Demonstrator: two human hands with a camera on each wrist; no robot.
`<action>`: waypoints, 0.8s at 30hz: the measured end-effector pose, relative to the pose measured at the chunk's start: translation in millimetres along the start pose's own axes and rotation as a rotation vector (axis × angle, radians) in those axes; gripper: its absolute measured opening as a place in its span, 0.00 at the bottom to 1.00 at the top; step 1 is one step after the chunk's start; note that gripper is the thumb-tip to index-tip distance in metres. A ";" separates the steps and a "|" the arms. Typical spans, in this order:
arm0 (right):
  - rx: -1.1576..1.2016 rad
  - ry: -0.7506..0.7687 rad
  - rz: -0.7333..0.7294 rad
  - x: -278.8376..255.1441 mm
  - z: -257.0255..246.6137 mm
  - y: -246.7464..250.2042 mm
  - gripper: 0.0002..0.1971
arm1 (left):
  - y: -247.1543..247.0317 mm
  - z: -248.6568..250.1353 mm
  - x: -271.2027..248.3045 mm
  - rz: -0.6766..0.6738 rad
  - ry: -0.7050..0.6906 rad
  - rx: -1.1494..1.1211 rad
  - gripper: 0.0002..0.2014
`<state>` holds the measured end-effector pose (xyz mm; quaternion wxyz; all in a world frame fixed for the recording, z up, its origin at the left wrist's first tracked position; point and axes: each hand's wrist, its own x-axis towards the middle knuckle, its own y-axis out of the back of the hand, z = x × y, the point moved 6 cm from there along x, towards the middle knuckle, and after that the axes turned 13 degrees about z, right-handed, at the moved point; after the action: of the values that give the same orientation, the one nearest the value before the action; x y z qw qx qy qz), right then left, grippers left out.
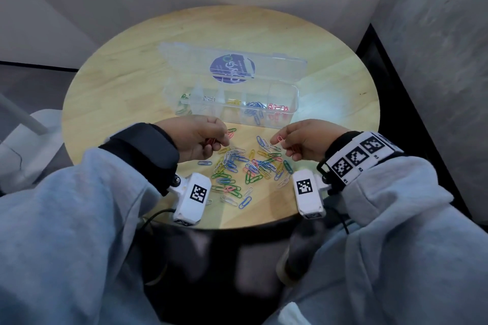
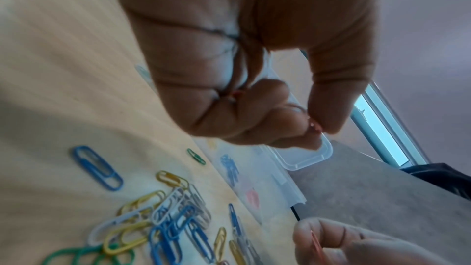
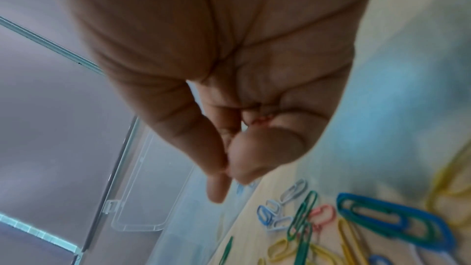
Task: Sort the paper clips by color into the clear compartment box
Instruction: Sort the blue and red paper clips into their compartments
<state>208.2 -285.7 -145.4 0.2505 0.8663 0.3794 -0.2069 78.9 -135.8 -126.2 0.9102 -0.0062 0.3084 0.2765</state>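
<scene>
Red clips (image 1: 211, 141) are gripped in the curled left hand (image 1: 196, 137) and a pink clip (image 1: 280, 138) is pinched at the fingertips of the right hand (image 1: 303, 140), with more red wire tucked under its curled fingers; both hands are held just in front of the clear compartment box (image 1: 232, 103). The box is seen lid-open on the round table (image 1: 132, 82), its compartments already loaded by colour. The mixed clip pile (image 1: 245, 166) is spread in front of the box, between the wrists.
</scene>
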 end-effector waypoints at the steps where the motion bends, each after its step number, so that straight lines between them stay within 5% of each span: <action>1: 0.002 -0.013 0.009 -0.4 0.4 -0.4 0.15 | 0.0 -0.6 -0.7 -0.006 0.025 -0.043 0.12; 7: -0.036 -0.105 0.078 -0.9 3.3 -1.1 0.12 | 2.8 -4.8 -2.3 -0.050 0.160 -0.195 0.14; 14: -0.244 -0.014 0.084 5.2 3.8 4.3 0.10 | -1.1 -3.9 -1.8 -0.054 0.156 -0.126 0.13; 19: -0.333 0.013 0.108 4.5 3.2 7.7 0.07 | -6.5 -3.2 -2.5 0.045 -0.022 0.586 0.14; 24: -0.714 0.090 0.195 0.2 1.2 7.6 0.06 | -21.5 -6.1 -8.5 0.033 -0.201 1.151 0.15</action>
<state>213.9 -290.8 -144.3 0.5385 0.7647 0.3541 0.0014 80.7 -159.3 -129.7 0.7873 0.5205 0.3213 0.0777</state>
